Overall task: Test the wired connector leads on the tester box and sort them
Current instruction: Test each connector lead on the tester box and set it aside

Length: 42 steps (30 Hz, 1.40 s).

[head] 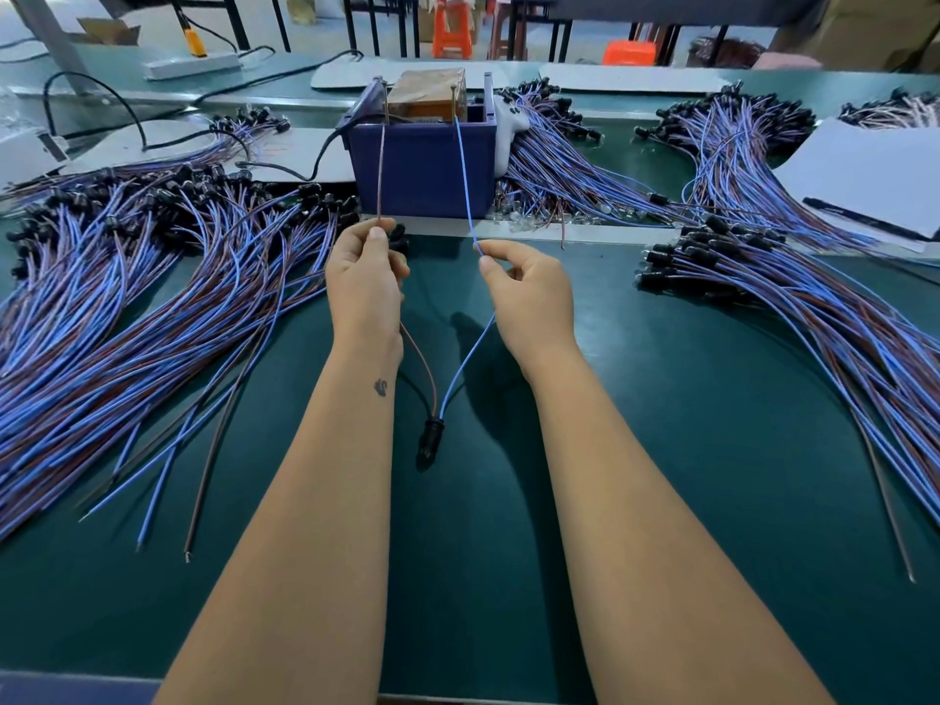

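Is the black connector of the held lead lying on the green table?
No, the black connector hangs in the air from its two wires below the left hand and right hand, casting a shadow on the green table.

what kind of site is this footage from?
Most likely a wire-harness assembly or test line in a factory: piles of blue-and-brown leads cover a green bench mat, a blue tester box stands at centre, and more workbenches with plastic stools show behind.

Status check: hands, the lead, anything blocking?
Left hand pinches brown wire; right hand pinches blue wire. Both ends up at dark blue tester box. Black connector dangling. Nothing blocking.
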Tool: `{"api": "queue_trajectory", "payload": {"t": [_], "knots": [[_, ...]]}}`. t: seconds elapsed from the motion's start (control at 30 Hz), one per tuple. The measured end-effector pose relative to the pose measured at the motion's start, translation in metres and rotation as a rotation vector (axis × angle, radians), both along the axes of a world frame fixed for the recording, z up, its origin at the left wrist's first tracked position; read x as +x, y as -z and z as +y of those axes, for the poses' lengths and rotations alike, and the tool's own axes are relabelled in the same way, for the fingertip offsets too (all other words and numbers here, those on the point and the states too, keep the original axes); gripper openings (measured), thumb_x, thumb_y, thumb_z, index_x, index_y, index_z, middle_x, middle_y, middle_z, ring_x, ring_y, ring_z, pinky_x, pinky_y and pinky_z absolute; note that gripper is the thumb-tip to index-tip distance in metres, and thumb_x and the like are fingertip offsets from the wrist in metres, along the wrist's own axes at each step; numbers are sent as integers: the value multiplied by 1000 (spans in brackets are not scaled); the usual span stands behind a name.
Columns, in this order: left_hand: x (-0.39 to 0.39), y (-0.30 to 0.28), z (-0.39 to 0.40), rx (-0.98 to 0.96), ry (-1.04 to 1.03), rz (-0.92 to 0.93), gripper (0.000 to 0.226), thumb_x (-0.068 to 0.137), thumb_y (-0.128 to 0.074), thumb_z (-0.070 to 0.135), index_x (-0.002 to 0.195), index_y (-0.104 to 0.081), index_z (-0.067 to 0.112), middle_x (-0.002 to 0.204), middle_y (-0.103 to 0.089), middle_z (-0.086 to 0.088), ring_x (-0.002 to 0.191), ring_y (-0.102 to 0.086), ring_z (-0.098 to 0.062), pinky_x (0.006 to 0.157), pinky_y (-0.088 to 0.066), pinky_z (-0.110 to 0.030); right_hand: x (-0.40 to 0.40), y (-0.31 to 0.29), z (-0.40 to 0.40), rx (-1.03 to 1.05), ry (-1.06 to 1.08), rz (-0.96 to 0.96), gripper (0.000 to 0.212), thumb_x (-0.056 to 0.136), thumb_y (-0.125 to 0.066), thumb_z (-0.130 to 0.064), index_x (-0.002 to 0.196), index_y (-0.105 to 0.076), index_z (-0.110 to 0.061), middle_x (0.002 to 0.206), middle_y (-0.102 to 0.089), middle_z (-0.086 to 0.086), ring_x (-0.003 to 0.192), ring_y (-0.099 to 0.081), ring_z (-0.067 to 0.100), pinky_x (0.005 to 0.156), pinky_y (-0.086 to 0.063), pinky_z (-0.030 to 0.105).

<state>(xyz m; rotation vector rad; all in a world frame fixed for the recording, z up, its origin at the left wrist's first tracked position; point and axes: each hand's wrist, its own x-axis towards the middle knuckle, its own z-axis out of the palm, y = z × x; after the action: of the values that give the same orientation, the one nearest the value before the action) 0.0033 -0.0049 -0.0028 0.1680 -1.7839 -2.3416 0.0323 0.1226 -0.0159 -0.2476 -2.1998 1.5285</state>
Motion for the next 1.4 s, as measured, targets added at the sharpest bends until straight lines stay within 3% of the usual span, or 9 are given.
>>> {"api": "queue_trajectory", "payload": {"t": [0.7, 0.97, 1.4], "knots": [[-6, 3, -2, -76, 60, -54, 26, 101, -42, 13, 86, -62, 20, 50, -49, 8, 41, -33, -5, 43, -27, -19, 1, 1, 0, 26, -1, -48, 22, 93, -56, -21, 107, -73, -22, 68, -55, -15, 65, -49, 6, 65, -41, 25], [-6, 3, -3, -83, 74, -57, 26, 101, -42, 12, 84, -61, 18, 48, -49, 8, 40, -33, -5, 42, -27, -18, 2, 1, -1, 19, -10, -34, 21, 92, -57, -20, 104, -74, -24, 69, -59, -5, 61, -46, 10, 61, -42, 27], [-4, 2, -1, -118, 85, -61, 26, 101, -43, 13, 84, -62, 18, 47, -47, 8, 40, -29, -7, 41, -26, -18, 2, 1, -1, 37, -12, -21, 22, 93, -57, -20, 106, -73, -23, 66, -54, -7, 56, -43, 8, 57, -37, 25]]}}
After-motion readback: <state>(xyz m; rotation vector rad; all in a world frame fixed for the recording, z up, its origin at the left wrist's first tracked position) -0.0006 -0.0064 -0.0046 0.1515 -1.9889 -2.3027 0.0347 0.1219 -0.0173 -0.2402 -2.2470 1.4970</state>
